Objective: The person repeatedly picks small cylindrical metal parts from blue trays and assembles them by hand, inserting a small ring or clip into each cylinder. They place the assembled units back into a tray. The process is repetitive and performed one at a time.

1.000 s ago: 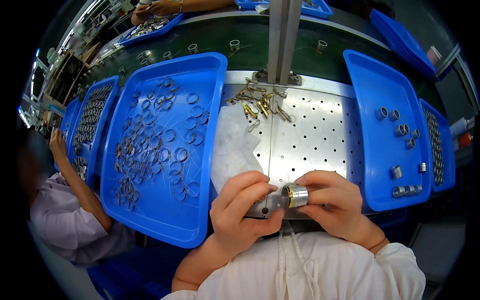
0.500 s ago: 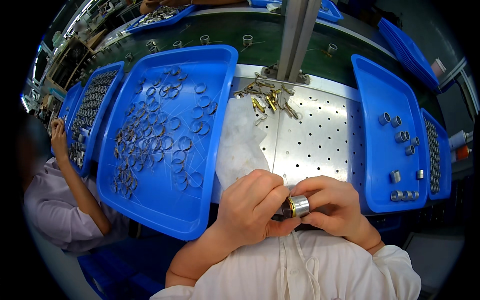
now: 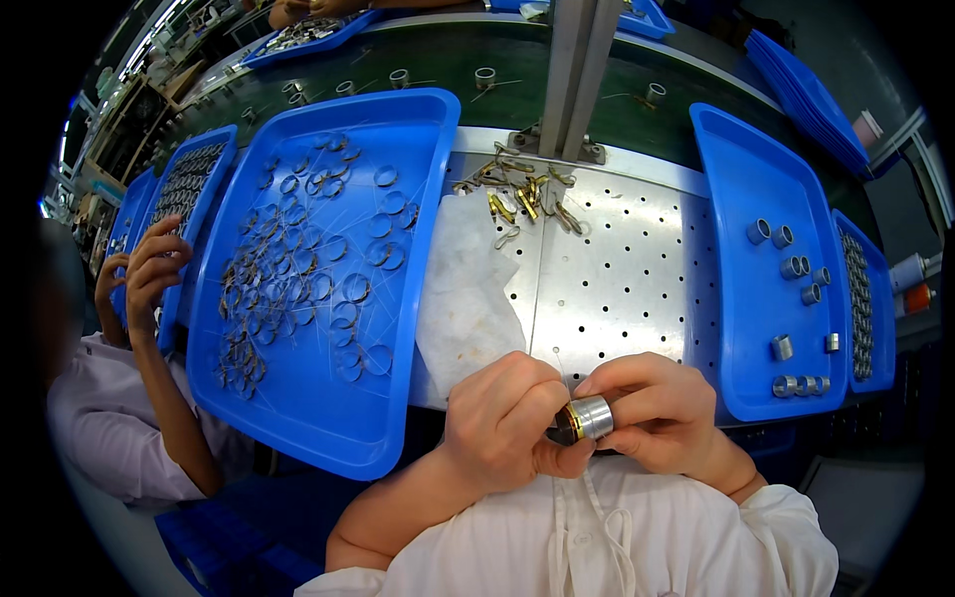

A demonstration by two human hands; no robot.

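Close to my body, I hold a short silver metal cylinder [image 3: 594, 418] between both hands. A yellowish rim and a dark part show at its left end, and a thin wire rises beside it. My left hand [image 3: 497, 423] pinches the dark end between thumb and fingers. On the other side, my right hand [image 3: 662, 408] is closed round the silver end, its thumb below and fingers above. Beyond my left hand, a crumpled white sheet [image 3: 468, 298] lies on the perforated metal plate [image 3: 617, 269]. Some brass-coloured clips [image 3: 527, 199] are heaped on the plate's far part.
Left, a large blue tray [image 3: 398, 328] holds many thin rings with wires. A blue tray [image 3: 741, 298] on the right holds several silver cylinders. A metal post [image 3: 577, 80] rises before a green belt [image 3: 438, 95] carrying small cylinders. A co-worker's hand [image 3: 154, 269] is raised at the far left.
The cylinder has turned a little, and more of its dark end shows. My hands sit slightly lower in the view. The co-worker's hands have shifted, one now raised nearer my left tray.
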